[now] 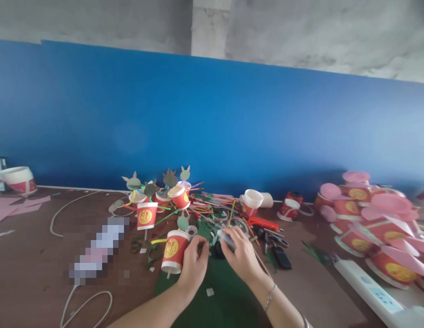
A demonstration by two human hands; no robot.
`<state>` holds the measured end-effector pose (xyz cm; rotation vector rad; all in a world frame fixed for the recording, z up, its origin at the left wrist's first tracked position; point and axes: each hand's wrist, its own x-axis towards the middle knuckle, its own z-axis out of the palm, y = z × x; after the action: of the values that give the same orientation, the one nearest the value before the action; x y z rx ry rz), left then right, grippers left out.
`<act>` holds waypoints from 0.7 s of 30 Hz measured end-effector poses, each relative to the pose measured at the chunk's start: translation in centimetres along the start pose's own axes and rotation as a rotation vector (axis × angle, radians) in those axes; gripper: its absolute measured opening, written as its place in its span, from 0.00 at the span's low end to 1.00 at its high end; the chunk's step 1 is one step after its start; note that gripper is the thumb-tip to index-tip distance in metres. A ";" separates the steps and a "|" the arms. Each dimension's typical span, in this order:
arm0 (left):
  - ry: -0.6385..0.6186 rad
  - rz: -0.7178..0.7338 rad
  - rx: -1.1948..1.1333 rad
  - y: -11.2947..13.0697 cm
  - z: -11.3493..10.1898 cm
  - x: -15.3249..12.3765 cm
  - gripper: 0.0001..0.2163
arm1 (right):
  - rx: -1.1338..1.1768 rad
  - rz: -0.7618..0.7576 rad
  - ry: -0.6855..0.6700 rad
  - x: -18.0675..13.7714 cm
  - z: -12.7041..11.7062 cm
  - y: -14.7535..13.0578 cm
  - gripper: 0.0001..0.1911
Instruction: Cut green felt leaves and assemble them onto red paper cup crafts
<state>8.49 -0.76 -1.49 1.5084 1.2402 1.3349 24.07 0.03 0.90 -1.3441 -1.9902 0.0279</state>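
My left hand [195, 260] is closed, thumb and fingertips brought together. Whatever may be between them is too small to make out. Touching or just beside it is a red paper cup [174, 250] with a yellow round print, a yellow strip sticking out at its side and a green paper head at its top. My right hand [242, 251] is wrapped round a grey-white, tube-like object [227, 240], partly hidden by the fingers. A dark round item [219, 250] lies between the hands. Below them is a dark green sheet [215, 303] with a small white scrap.
Several red cups with green paper heads [146, 215] stand behind left. Coloured strips [212, 200], a red-handled tool [263, 223] and keys with a black fob [282, 258] lie behind and right. Pink-trimmed cups [358, 196] and a power strip [372, 289] are far right.
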 end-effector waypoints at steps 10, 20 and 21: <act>-0.020 -0.003 -0.041 -0.3 0.0 0.1 0.08 | 0.038 -0.082 -0.045 -0.3 0.0 -1.4 0.12; -0.011 0.003 -0.040 0.1 0.0 0.1 0.08 | 0.030 -0.039 -0.067 -0.3 0.0 -1.4 0.13; -0.009 0.004 -0.039 0.1 0.0 0.1 0.09 | 0.034 -0.028 -0.056 -0.4 0.1 -1.4 0.13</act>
<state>8.51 -0.68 -1.38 1.4886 1.1998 1.3462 23.02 -0.86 1.20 -1.3071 -2.0462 0.0873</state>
